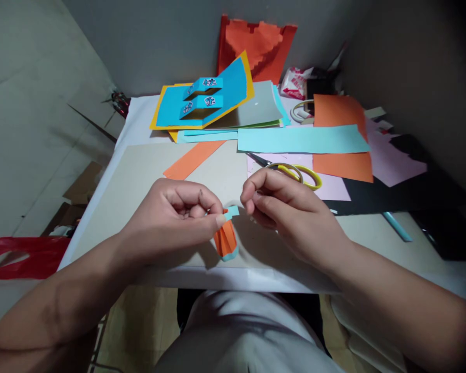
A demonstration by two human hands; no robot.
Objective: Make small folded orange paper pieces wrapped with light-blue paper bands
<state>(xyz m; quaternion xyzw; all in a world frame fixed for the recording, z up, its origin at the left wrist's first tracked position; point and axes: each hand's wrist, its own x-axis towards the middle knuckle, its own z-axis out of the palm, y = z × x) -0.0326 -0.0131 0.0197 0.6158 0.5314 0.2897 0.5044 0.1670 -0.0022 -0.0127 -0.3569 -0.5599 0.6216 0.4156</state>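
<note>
Folded orange-and-blue paper piece [226,238] at frame centre, slightly low; long axis runs roughly up-down. Left hand [174,210] grips its upper end, thumb against fingers. Pale-blue tab at that end points right, toward right hand [291,204], which is near but apart: fingers curled, thumb close in; cannot tell whether anything is between them. Piece's lower end lies toward the near edge of the tabletop [252,278]. Open room: bare board left of centre. Upper side bounded by orange strip [194,161] and, beyond right hand, scissors [314,175].
</note>
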